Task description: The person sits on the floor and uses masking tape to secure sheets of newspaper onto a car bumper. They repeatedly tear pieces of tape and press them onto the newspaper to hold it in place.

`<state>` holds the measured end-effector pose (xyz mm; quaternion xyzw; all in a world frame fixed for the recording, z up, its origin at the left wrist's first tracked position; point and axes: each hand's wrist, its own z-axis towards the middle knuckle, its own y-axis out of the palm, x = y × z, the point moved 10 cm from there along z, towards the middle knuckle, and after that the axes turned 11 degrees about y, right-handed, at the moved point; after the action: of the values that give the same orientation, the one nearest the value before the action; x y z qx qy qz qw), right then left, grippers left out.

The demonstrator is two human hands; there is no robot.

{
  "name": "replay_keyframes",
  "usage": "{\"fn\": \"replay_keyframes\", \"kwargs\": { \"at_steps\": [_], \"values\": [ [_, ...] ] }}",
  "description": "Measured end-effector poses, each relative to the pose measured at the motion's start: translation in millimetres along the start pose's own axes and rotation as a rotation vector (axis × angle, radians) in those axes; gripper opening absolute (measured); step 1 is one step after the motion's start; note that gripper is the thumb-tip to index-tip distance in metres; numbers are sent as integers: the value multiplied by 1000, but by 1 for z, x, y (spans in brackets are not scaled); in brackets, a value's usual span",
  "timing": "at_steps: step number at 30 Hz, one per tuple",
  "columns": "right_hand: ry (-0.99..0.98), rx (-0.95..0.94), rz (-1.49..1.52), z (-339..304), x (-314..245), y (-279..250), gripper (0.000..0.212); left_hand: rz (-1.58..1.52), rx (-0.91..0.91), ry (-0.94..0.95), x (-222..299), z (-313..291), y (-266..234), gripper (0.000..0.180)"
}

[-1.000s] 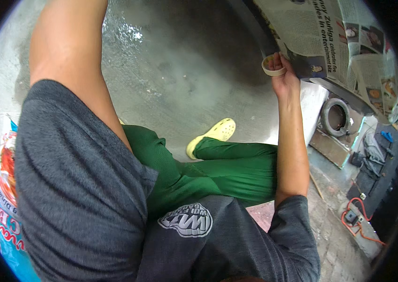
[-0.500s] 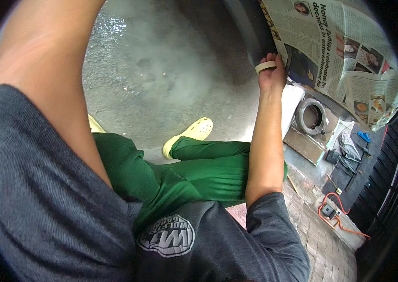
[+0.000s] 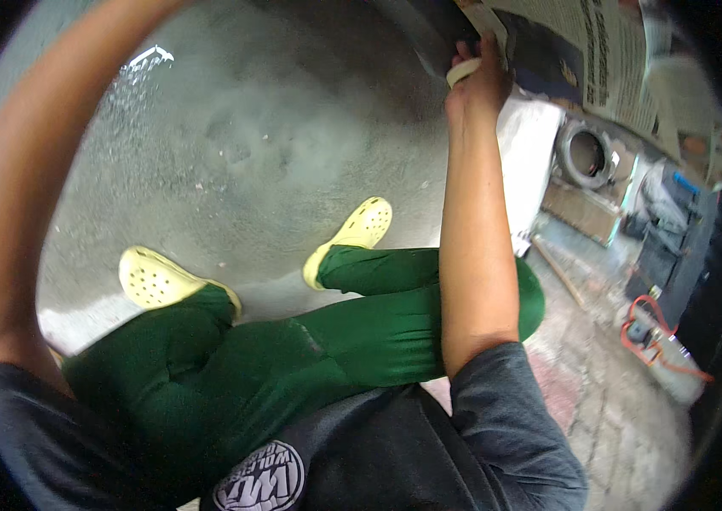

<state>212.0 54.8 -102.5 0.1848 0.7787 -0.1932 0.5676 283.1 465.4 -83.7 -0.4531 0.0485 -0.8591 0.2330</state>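
My right hand (image 3: 483,83) is closed round a pale roll of masking tape (image 3: 461,73), its fingers pointing up toward the far edge of the view. Right beside it hang newspaper sheets (image 3: 621,72), fixed along a dark curved panel edge (image 3: 429,30). My fingertips are close to the seam between paper and panel; whether they touch it I cannot tell. My left forearm (image 3: 46,145) reaches up and out past the top edge, so the left hand is hidden from sight.
A grey ring-shaped part (image 3: 584,153) lies on a board at the right, near a white panel (image 3: 527,157). Beyond are a dark mat with tools, an orange cord (image 3: 633,341) and a thin stick (image 3: 558,271). My yellow clogs (image 3: 365,223) stand on wet-looking concrete.
The view has shifted, bringing my left clog fully into sight. My left arm has swung outward to the left. My right hand, still holding the tape roll, appears higher in the picture.
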Motion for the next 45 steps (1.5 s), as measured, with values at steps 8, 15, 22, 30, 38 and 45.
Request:
{"fn": "replay_keyframes", "kwargs": {
  "at_steps": [8, 15, 22, 30, 38, 45],
  "values": [
    [-85, 87, 160, 21, -3, -18, 19, 191, -464, 981, 166, -63, 153, 52],
    [-34, 134, 150, 29, 9, -29, 31, 325, -404, 1016, 155, -61, 164, 51],
    [-7, 64, 13, 38, 18, -34, 30, 368, -310, 1076, 155, -73, 167, 54],
    [-44, 17, 47, 38, 14, -34, 18, 329, -311, 1093, 148, -65, 163, 52],
    [52, -38, 67, 48, 14, -25, 24, 166, -318, 261, 143, -49, 182, 34],
    [-54, 0, -208, 15, -4, 2, 41, -637, 437, -934, 117, -125, 221, 28]
  ]
}}
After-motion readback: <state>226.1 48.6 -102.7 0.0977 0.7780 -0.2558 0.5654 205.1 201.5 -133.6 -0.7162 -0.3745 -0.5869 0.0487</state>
